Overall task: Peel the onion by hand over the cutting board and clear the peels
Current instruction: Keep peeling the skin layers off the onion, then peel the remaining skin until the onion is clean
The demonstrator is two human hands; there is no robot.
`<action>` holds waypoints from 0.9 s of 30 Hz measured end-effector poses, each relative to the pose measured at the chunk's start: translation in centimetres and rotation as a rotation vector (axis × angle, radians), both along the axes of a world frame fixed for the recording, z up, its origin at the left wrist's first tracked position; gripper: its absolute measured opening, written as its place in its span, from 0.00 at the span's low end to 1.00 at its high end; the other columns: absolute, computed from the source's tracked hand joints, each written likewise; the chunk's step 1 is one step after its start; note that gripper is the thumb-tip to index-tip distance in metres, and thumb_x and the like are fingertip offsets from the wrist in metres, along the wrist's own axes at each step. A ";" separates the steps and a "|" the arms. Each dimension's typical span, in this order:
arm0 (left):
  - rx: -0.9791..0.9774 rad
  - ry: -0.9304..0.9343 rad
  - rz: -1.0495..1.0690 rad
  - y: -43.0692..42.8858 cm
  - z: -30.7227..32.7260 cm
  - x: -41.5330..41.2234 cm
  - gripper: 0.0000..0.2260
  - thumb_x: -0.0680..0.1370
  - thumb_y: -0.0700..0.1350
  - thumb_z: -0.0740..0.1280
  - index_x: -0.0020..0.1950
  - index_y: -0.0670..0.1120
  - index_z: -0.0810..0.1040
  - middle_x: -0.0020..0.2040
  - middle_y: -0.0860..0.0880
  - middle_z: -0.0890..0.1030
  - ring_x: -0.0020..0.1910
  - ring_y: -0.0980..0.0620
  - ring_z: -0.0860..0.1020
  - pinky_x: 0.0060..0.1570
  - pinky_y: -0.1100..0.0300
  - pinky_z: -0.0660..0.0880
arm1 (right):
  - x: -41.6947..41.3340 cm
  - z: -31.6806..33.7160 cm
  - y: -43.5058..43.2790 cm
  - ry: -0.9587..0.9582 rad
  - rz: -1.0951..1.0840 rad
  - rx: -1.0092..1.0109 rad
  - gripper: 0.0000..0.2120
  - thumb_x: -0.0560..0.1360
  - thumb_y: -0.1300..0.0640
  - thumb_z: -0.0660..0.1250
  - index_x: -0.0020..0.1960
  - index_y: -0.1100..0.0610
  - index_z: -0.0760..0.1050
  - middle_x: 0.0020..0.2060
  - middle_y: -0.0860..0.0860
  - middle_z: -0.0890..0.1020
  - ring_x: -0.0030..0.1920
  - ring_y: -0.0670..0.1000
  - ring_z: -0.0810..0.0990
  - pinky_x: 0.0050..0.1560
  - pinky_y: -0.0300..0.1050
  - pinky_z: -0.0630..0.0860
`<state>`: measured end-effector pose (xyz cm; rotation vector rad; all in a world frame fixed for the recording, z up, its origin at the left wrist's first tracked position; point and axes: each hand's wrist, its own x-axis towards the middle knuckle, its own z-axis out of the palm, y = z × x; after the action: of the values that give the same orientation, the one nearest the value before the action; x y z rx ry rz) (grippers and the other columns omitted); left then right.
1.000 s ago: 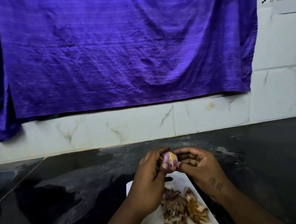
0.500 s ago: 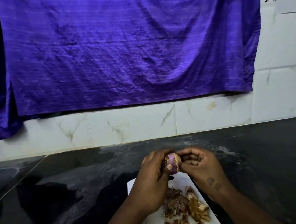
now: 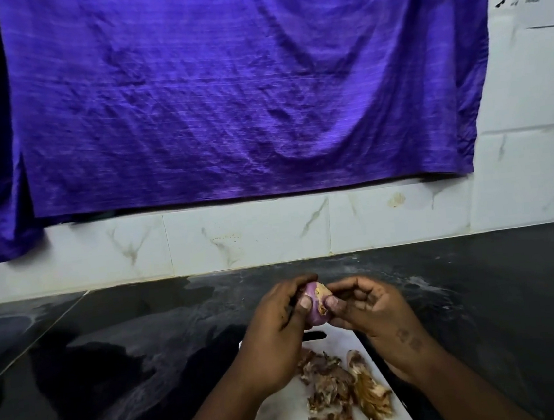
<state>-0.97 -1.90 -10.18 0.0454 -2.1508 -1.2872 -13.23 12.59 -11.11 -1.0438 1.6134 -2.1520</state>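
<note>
A small purple onion (image 3: 314, 312) with a tan root end is held above the far end of the white cutting board (image 3: 342, 339). My left hand (image 3: 276, 333) grips it from the left, thumb on its front. My right hand (image 3: 371, 306) pinches it from the right, thumb pressed beside the tan patch. A heap of brown and purple peels (image 3: 339, 391) lies on the board below the hands.
The board sits on a dark stone counter (image 3: 131, 362). Behind it runs a white marble-tiled wall (image 3: 244, 233) with a large purple cloth (image 3: 222, 95) hanging over it.
Both hands have turned the onion slightly between them; the thumbs now press side by side on its front. The peel heap has not changed.
</note>
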 end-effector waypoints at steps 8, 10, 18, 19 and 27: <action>-0.075 -0.015 0.066 0.1 -0.3 -0.1 0.13 0.87 0.49 0.59 0.70 0.59 0.76 0.65 0.58 0.79 0.64 0.58 0.79 0.65 0.52 0.79 | -0.1 -0.1 -0.1 -0.028 0.008 -0.004 0.09 0.74 0.63 0.73 0.53 0.61 0.84 0.49 0.59 0.88 0.51 0.61 0.87 0.53 0.55 0.84; -0.153 -0.025 0.106 0.2 -0.4 -0.1 0.14 0.87 0.52 0.58 0.72 0.57 0.75 0.65 0.59 0.78 0.66 0.57 0.76 0.67 0.51 0.77 | -0.2 -0.2 -0.2 -0.029 -0.014 0.006 0.08 0.75 0.66 0.71 0.54 0.61 0.84 0.48 0.59 0.88 0.50 0.61 0.87 0.51 0.53 0.85; -0.350 -0.073 0.169 0.9 0.1 0.3 0.15 0.88 0.50 0.56 0.73 0.55 0.72 0.64 0.58 0.75 0.66 0.60 0.70 0.56 0.79 0.67 | 0.3 -0.7 -0.5 0.191 -0.145 0.097 0.14 0.78 0.70 0.67 0.53 0.52 0.84 0.47 0.50 0.88 0.48 0.52 0.87 0.49 0.47 0.84; -0.357 -0.073 0.165 0.9 0.2 0.3 0.15 0.88 0.51 0.56 0.73 0.56 0.72 0.63 0.59 0.75 0.65 0.60 0.70 0.57 0.77 0.67 | 0.4 -0.8 -0.5 0.216 -0.162 0.113 0.15 0.78 0.70 0.68 0.53 0.50 0.83 0.47 0.49 0.88 0.48 0.50 0.87 0.49 0.47 0.84; -0.444 -0.081 0.161 1.4 0.4 0.4 0.13 0.88 0.52 0.54 0.70 0.57 0.72 0.61 0.59 0.75 0.62 0.60 0.69 0.58 0.71 0.67 | 1.2 -0.5 -0.6 0.501 -0.378 0.278 0.13 0.74 0.56 0.69 0.58 0.47 0.83 0.47 0.41 0.87 0.48 0.41 0.86 0.50 0.51 0.84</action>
<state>-0.52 -0.48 -9.75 0.0866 -2.4008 -0.7097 -12.02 12.04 -11.60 -1.3460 2.4281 -1.8751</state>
